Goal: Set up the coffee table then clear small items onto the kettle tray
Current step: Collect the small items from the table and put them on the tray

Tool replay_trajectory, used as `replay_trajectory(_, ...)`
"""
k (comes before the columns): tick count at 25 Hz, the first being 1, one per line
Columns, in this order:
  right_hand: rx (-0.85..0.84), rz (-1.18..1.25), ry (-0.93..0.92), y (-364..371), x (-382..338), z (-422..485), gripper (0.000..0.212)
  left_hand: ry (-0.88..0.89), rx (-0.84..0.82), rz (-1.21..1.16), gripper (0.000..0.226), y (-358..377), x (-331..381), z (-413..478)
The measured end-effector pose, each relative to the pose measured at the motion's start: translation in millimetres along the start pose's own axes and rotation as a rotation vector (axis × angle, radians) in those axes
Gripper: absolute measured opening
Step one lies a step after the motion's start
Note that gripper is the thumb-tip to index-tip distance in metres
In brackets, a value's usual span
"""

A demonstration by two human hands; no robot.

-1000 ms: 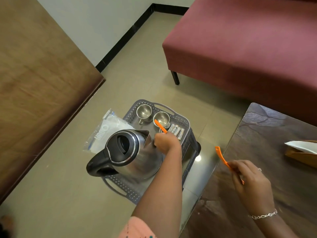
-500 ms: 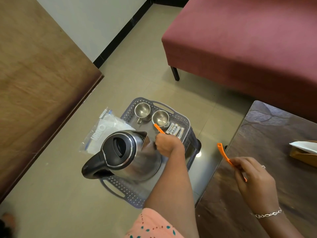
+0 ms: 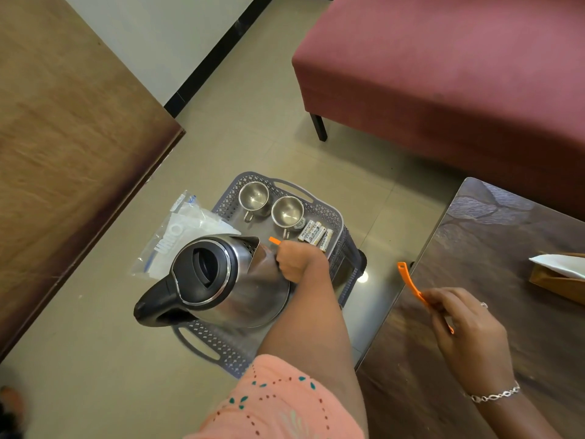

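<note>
Tray (image 3: 329, 213) carries kettle (image 3: 221, 280), cups (image 3: 254, 198) and batteries (image 3: 316, 235). Left grip (image 3: 296, 259), fingers curled, holds an orange stick (image 3: 274, 240) low over the tray beside the kettle spout, only its tip showing. Right grip (image 3: 465, 324) pinches a second stick (image 3: 410, 283) above the surface (image 3: 506, 236) edge.

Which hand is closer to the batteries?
Left. The left hand sits just beside the batteries over the tray; the right hand is away over the coffee table.
</note>
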State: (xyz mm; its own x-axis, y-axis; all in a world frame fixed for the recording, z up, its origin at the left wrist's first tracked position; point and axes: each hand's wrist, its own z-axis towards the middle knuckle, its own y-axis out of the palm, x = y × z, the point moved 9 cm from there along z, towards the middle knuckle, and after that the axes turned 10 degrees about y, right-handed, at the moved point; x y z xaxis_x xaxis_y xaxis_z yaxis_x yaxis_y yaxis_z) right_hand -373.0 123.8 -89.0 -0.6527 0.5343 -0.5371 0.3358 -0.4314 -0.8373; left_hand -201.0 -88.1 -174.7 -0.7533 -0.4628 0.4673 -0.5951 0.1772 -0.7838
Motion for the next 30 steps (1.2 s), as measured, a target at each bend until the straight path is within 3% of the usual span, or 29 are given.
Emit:
replay_trajectory(2,0.004,0.009,0.007,0.7,1.6,0.2,0.018,0.031,-0.024,0.051,0.026,2.5,0.6,1.1)
replay_trajectory(8,0.007,0.044,-0.021,3.2,-1.7,1.9,0.031,0.128,-0.092,0.206,0.027,14.2,-0.3,4.0)
replay_trajectory(12,0.025,0.117,-0.022,0.9,-20.0,14.8,0.023,0.111,-0.188,0.191,0.029,11.5,1.3,2.4)
replay_trajectory(15,0.001,0.215,-0.026,8.1,-49.2,41.0,0.011,0.289,-0.217,0.234,0.032,-13.1,9.3,-23.8)
replay_trajectory(19,-0.117,0.216,-0.191,49.6,-107.8,69.3,0.007,0.865,-0.018,0.194,0.015,-79.0,9.9,-91.5)
replay_trajectory(23,-0.324,0.135,-0.33,113.8,-153.4,77.9,0.018,1.199,0.298,0.171,0.018,-152.0,-6.5,-121.5)
replay_trajectory(25,-0.443,0.012,-0.331,145.0,-159.4,79.4,0.018,1.239,0.498,0.197,0.014,-194.3,-9.5,-121.8)
replay_trajectory(27,-0.548,-0.134,-0.297,171.5,-155.4,78.6,0.016,1.157,0.62,0.192,0.018,-227.0,-18.2,-105.0)
replay_trajectory(30,-0.659,-0.264,-0.218,200.7,-143.8,77.7,0.015,0.923,0.506,0.079,0.052,-249.7,-41.7,-56.7)
